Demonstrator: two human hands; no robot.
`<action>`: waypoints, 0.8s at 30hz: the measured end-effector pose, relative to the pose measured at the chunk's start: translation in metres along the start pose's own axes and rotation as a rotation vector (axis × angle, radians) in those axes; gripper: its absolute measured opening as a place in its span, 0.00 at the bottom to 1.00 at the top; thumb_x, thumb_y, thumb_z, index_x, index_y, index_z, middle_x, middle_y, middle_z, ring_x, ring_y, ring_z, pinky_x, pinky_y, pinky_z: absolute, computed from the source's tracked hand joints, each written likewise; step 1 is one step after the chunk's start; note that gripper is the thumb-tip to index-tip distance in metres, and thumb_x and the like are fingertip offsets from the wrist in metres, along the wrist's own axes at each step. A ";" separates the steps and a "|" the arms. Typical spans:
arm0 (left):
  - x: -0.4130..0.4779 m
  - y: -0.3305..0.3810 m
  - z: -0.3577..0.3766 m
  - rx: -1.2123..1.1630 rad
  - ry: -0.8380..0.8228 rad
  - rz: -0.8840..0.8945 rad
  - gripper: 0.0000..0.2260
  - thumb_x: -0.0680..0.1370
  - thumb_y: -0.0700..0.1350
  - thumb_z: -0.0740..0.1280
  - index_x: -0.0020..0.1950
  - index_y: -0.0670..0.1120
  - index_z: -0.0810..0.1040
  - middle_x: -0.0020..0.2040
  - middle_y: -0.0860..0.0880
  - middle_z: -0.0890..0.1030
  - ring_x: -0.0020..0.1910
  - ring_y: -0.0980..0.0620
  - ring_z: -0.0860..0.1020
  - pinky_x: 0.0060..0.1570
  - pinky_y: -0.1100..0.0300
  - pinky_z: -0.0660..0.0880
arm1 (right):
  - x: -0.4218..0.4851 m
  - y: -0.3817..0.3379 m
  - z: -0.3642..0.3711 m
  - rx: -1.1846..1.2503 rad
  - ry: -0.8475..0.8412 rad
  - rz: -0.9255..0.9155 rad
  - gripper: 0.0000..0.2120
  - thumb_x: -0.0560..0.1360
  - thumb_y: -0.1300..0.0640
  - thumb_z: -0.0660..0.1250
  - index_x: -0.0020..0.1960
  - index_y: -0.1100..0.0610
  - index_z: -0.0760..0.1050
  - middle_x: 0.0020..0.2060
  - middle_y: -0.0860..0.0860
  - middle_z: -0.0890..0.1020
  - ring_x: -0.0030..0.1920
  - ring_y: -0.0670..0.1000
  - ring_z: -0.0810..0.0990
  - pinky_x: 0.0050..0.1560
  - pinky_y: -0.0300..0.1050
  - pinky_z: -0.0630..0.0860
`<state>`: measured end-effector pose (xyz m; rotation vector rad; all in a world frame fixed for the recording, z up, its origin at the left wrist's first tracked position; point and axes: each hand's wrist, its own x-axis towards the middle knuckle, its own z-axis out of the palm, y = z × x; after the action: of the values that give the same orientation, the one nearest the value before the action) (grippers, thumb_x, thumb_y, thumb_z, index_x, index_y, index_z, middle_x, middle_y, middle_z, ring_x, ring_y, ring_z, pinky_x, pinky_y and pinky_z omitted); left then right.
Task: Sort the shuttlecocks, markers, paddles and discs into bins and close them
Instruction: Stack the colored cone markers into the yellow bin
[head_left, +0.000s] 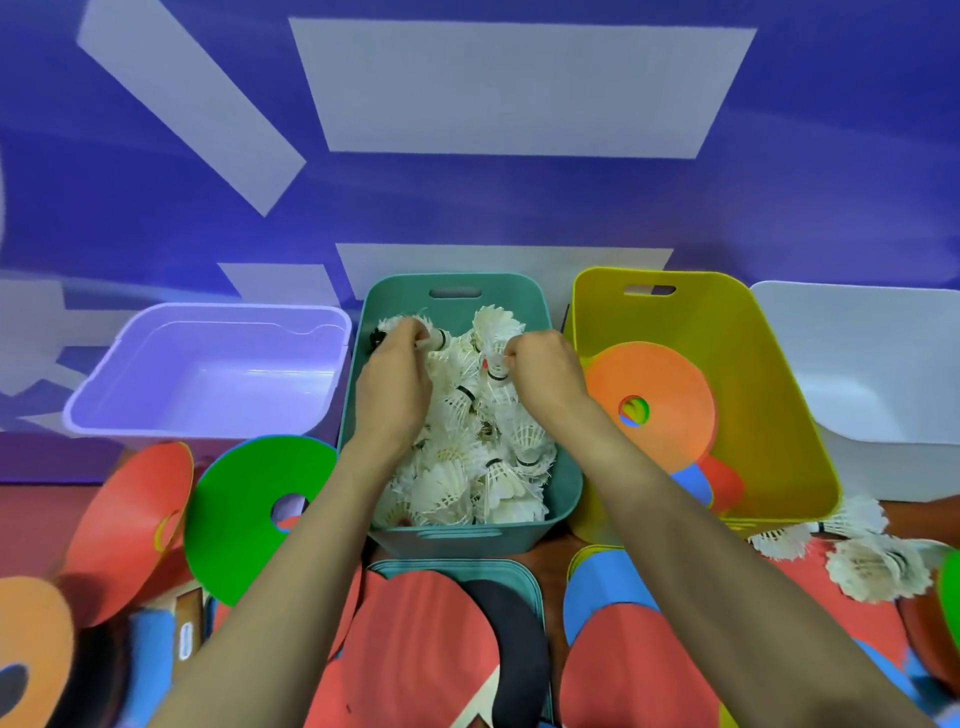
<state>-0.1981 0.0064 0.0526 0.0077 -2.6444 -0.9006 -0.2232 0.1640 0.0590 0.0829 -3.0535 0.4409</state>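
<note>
Two hands inside teal bin | head view | left hand curls fingers round shuttlecock at bin's far-left corner | right hand pinches second shuttlecock mid-bin | shuttlecock heap fills teal bin | yellow bin just right of it, holding orange disc | purple bin just left | red paddle over teal lid in front

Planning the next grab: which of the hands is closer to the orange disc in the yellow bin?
Right. The right hand is left of the orange disc, over the right side of the teal bin; the left hand is over its left side.
</note>
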 end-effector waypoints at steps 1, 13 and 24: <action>0.002 0.003 -0.001 -0.005 0.042 -0.005 0.07 0.78 0.35 0.57 0.49 0.46 0.70 0.46 0.47 0.78 0.41 0.44 0.74 0.37 0.52 0.71 | 0.001 -0.001 -0.001 -0.011 -0.014 0.003 0.11 0.75 0.68 0.60 0.51 0.62 0.80 0.46 0.61 0.81 0.52 0.59 0.76 0.41 0.45 0.68; 0.017 -0.016 0.014 0.348 -0.193 -0.090 0.12 0.73 0.31 0.58 0.51 0.41 0.76 0.49 0.40 0.80 0.46 0.40 0.77 0.38 0.55 0.67 | -0.018 0.001 0.000 -0.128 0.004 -0.105 0.11 0.76 0.64 0.58 0.52 0.56 0.78 0.45 0.54 0.81 0.57 0.55 0.73 0.72 0.51 0.51; 0.006 -0.022 0.020 0.275 -0.500 -0.148 0.18 0.74 0.31 0.55 0.62 0.42 0.72 0.60 0.41 0.76 0.55 0.41 0.75 0.52 0.51 0.73 | -0.026 -0.006 -0.002 -0.110 -0.153 -0.096 0.13 0.73 0.71 0.56 0.49 0.59 0.74 0.49 0.58 0.81 0.50 0.59 0.79 0.38 0.46 0.65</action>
<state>-0.2129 0.0005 0.0269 0.0534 -3.2550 -0.6349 -0.1970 0.1600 0.0610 0.2693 -3.1980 0.2712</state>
